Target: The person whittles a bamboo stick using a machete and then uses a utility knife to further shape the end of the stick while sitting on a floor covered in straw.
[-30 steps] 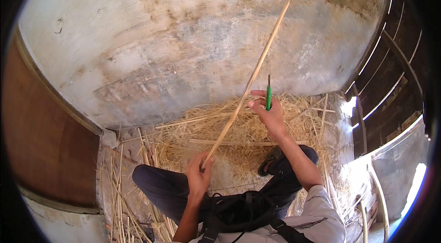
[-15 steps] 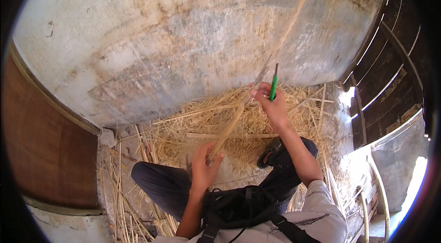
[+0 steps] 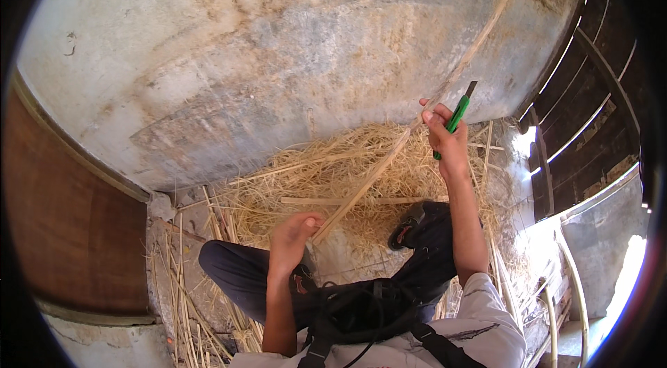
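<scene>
A long, thin bamboo strip (image 3: 365, 184) runs slantwise from near my left hand, up past my right hand, to the wall. My right hand (image 3: 448, 140) is closed around the strip at its middle and also holds a green utility knife (image 3: 456, 118). The knife's dark blade is out and points up, away from me. Beside the strip's lower end, my left hand (image 3: 292, 237) has loosely bent fingers. Its fingertips lie at the strip's edge, and no firm grip shows.
Straw-like shavings (image 3: 306, 166) cover the floor by the stained wall (image 3: 278, 69). Another flat strip (image 3: 375, 200) lies across them. Long thin strips (image 3: 182, 284) lie at the left, near a brown panel (image 3: 76, 208). Dark slats (image 3: 583, 118) stand at the right.
My right hand has moved right and slightly up with the knife and strip. My left hand has shifted left, and its thumb has come off the strip, baring the lower end.
</scene>
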A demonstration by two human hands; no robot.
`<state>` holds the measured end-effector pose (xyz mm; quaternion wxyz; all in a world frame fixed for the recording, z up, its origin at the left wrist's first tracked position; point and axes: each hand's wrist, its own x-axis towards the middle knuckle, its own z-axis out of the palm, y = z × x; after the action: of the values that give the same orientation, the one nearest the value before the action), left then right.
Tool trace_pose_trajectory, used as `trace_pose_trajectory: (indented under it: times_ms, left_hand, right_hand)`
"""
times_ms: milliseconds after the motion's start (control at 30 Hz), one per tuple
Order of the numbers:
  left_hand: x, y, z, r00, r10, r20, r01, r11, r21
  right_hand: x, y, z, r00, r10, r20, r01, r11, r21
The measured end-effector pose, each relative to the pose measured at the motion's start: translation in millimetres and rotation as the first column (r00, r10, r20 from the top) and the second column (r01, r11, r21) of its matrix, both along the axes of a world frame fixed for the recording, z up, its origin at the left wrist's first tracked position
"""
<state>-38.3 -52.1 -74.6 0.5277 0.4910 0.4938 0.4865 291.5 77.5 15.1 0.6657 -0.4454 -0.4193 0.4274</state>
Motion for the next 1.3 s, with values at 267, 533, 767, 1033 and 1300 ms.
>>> trace_pose_trajectory:
  times_ms: [267, 533, 767, 1033, 1300]
  left_hand:
    - [-9, 6, -17, 0.985, 0.103, -0.141, -0.092, 0.992, 0.085]
    - [-15, 4, -23, 0.949, 0.256, 0.183, -0.264, 0.964, 0.020]
    - [-69, 12, -81, 0.824, 0.292, -0.486, -0.192, 0.950, 0.246]
    - [0, 22, -10, 0.941, -0.291, -0.170, 0.291, 0.956, -0.025]
    - [32, 23, 10, 0.887, -0.431, 0.167, 0.451, 0.886, -0.109]
  right_hand:
    - [13, -2, 6, 1.000, -0.017, 0.019, 0.016, 0.999, 0.042]
    - [32, -4, 13, 0.989, -0.146, -0.031, 0.149, 0.979, 0.142]
    - [37, -6, 15, 0.994, -0.080, -0.074, 0.090, 0.986, 0.143]
    - [24, -1, 7, 0.993, 0.066, -0.100, -0.050, 0.987, 0.153]
    - [22, -1, 6, 0.995, 0.056, -0.084, -0.042, 0.986, 0.161]
